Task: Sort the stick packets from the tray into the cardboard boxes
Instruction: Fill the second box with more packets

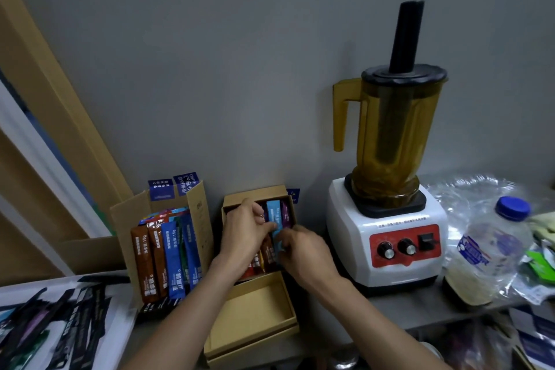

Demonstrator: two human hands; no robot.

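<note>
A tan cardboard box (231,204) stands in the middle against the wall, with several stick packets inside. My left hand (246,231) and my right hand (303,249) are both over it. Both pinch a light-blue stick packet (277,225) that lies among brown and red ones. An empty tan box (255,315) lies open in front of it. To the left, a taller open cardboard box (198,219) holds upright brown and blue packets (168,258). A white tray (60,321) with dark packets lies at the lower left.
A white blender (387,237) with an amber jug stands right of the boxes. A plastic bottle (489,249) with a blue cap and crumpled clear plastic lie at the far right. A wooden frame leans at the left. Grey wall behind.
</note>
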